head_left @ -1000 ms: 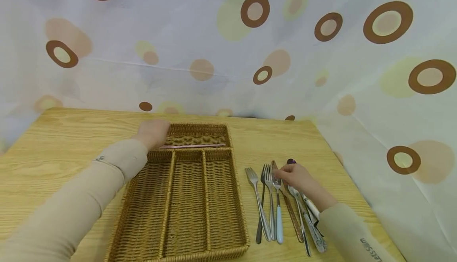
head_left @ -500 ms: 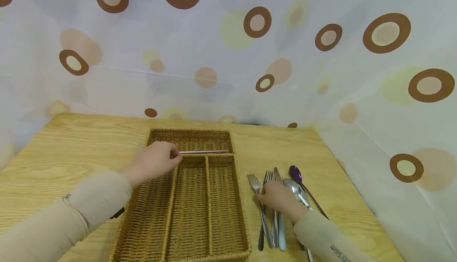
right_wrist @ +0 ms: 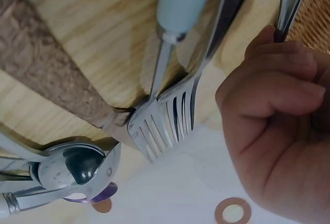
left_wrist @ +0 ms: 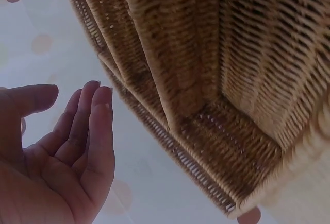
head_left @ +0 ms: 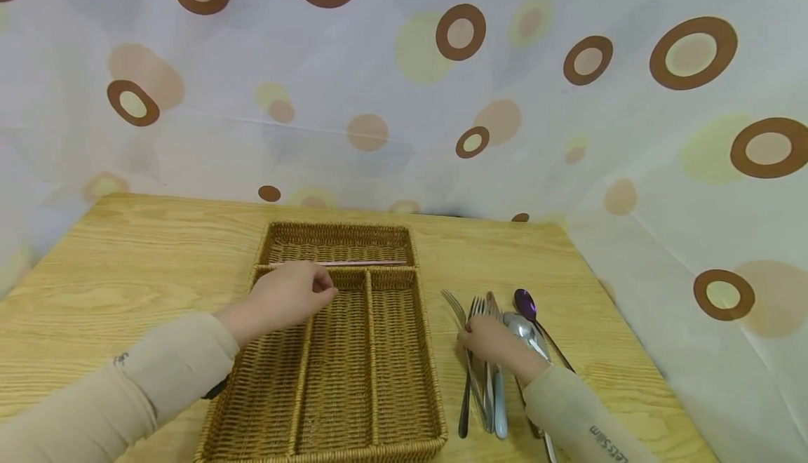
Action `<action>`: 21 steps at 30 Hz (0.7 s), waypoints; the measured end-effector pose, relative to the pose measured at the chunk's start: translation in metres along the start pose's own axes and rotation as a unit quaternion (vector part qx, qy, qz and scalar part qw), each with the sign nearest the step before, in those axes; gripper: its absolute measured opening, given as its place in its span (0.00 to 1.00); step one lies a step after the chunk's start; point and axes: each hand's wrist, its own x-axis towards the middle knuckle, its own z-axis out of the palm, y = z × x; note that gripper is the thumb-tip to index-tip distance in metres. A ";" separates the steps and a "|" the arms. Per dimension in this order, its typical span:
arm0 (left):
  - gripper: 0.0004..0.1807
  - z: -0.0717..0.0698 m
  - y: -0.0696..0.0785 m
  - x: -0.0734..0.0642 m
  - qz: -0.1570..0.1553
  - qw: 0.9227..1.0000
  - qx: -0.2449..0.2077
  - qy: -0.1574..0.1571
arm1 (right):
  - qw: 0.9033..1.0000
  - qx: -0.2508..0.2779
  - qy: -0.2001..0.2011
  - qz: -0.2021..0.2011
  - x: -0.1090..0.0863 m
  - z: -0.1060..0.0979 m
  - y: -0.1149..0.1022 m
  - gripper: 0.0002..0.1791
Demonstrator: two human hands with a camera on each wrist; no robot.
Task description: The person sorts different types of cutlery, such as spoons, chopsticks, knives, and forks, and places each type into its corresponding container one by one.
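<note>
In the head view my left hand (head_left: 284, 296) hovers over the wicker tray (head_left: 431, 379), below the divider of its back compartment. Relaxed fingers with nothing between them show in the left wrist view. A thin pinkish stick (head_left: 369, 263) lies along that divider. Right of the tray, my right hand (head_left: 495, 340) pinches the leftmost fork (head_left: 454, 305), whose engraved handle shows in the right wrist view. Close beside it lie more forks (right_wrist: 167, 116), a pale blue handle (right_wrist: 185, 5) and a brown patterned handle (right_wrist: 49, 64).
Several spoons (right_wrist: 72, 167) are bunched right of the forks, partly under my right sleeve. A purple spoon (head_left: 524, 303) lies outermost. The wooden table (head_left: 158, 252) meets a patterned sheet (head_left: 303, 98) at the back and right.
My left hand has left the back compartment, coming nearer and to the right. My right hand has moved left from the middle of the cutlery and taken hold of the leftmost fork, which has shifted slightly.
</note>
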 end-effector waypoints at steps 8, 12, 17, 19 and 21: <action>0.11 0.012 0.004 -0.006 -0.003 0.996 -0.078 -0.043 | 0.990 0.134 -0.053 -0.004 0.004 -0.014 0.008 0.22; 0.11 0.016 0.005 -0.007 -0.009 0.988 -0.140 -0.071 | 0.980 0.190 -0.056 0.030 0.006 -0.017 0.008 0.19; 0.13 0.020 0.005 -0.006 -0.013 0.965 -0.236 -0.111 | 0.967 0.243 -0.068 0.037 0.006 -0.021 0.007 0.19; 0.14 0.020 0.005 -0.005 -0.013 0.957 -0.264 -0.120 | 0.962 0.261 -0.074 0.030 0.005 -0.023 0.006 0.19; 0.14 0.021 0.004 -0.003 -0.016 0.950 -0.285 -0.126 | 0.957 0.278 -0.080 0.026 0.004 -0.026 0.003 0.19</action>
